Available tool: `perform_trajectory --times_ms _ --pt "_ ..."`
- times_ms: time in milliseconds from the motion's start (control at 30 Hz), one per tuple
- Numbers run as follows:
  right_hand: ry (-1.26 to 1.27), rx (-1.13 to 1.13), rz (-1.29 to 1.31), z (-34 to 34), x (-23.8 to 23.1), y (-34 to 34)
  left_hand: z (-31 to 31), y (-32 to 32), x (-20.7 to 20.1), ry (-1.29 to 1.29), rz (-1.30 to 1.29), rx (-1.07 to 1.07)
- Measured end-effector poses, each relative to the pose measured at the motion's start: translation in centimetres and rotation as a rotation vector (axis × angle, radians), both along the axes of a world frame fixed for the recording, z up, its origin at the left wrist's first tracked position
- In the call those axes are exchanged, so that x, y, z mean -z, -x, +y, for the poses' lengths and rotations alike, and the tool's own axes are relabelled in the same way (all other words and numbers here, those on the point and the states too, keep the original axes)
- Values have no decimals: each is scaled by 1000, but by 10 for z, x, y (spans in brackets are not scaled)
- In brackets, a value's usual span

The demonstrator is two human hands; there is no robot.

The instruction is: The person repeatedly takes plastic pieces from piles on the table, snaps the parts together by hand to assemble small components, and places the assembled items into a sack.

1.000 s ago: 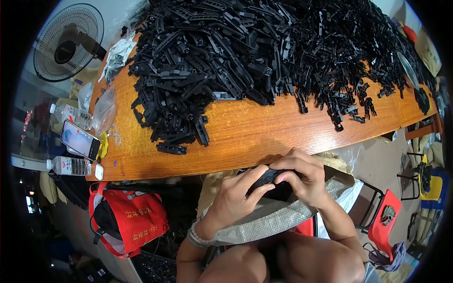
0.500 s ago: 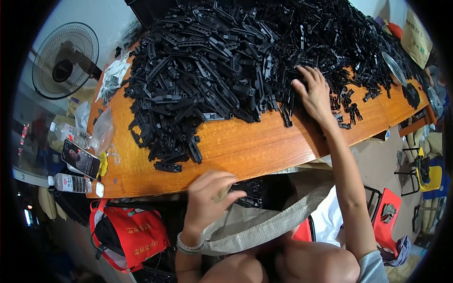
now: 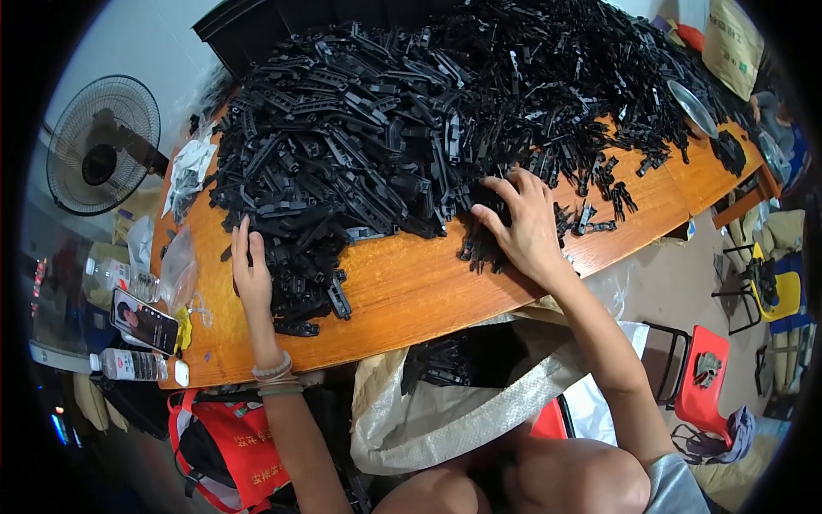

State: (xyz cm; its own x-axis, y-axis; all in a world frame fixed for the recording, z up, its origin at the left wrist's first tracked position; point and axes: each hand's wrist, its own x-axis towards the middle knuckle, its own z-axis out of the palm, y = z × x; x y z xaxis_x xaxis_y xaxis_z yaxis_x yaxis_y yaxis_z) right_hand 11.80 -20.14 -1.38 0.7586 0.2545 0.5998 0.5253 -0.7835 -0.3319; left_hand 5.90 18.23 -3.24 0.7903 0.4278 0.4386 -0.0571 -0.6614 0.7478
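A large heap of long black plastic parts (image 3: 342,146) covers the left and middle of the wooden table (image 3: 411,287). Smaller black plastic pieces (image 3: 582,94) are piled to the right of it. My left hand (image 3: 253,278) lies along the heap's left edge, fingers stretched out, holding nothing that I can see. My right hand (image 3: 524,227) rests on small black pieces near the front of the table, fingers bent and spread; its palm side is hidden. Below the table edge, a woven sack (image 3: 479,433) gapes wide, with black parts (image 3: 438,367) inside.
A phone (image 3: 144,321), two water bottles (image 3: 128,366) and a clear plastic bag (image 3: 178,270) are at the table's left end, near a fan (image 3: 103,146). A metal bowl (image 3: 692,110) sits at the right. On the floor are a red bag (image 3: 240,445) and a red chair (image 3: 706,390).
My left hand has gone from above the sack up and left to the heap's edge. My right hand has come nearer and left, with small pieces shifted toward the front edge.
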Motion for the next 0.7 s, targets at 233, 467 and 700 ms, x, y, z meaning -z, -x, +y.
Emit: perform_trajectory --times_ms 233,467,700 --pt "31 149 -9 -58 -8 5 -44 8 -2 64 123 -162" --pt "259 160 181 -112 3 17 -91 18 -7 66 149 -246" --pt "92 107 73 -120 7 19 -107 32 -28 -196 -229 -210"
